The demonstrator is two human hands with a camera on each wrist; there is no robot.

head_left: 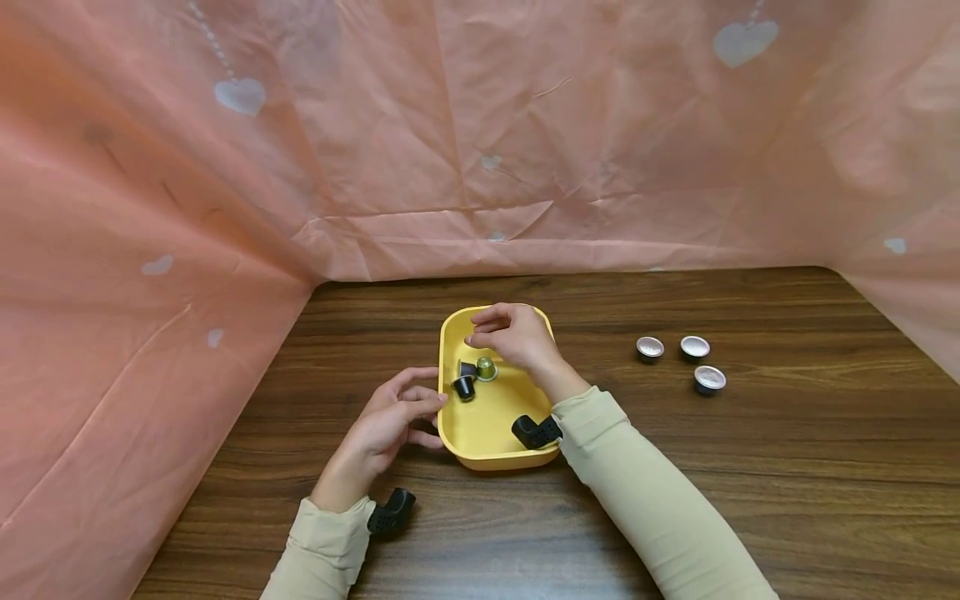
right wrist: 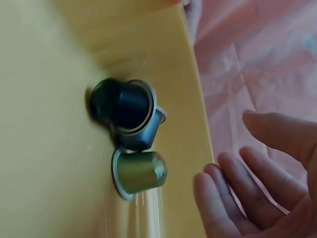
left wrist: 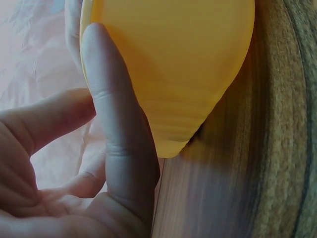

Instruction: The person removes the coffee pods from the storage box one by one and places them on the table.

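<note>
A yellow tray (head_left: 495,429) stands on the table with three coffee capsules inside. The black capsule (right wrist: 124,105) lies against a dark blue-grey capsule (right wrist: 141,133), and a green capsule (right wrist: 141,171) lies on its side next to them. My left hand (head_left: 390,417) is at the tray's left side, its fairly straight fingers touching the rim and outer wall; the left wrist view shows one finger (left wrist: 116,109) along the wall. Over the tray's far part hangs my right hand (head_left: 517,337). In the right wrist view its thumb and fingers are apart, with nothing between them.
On the table to the right, three more capsules stand lid up: a left one (head_left: 649,348), a far one (head_left: 694,347) and a near one (head_left: 708,380). Pink cloth (head_left: 480,183) with hearts hangs behind and beside the wooden table (head_left: 787,467).
</note>
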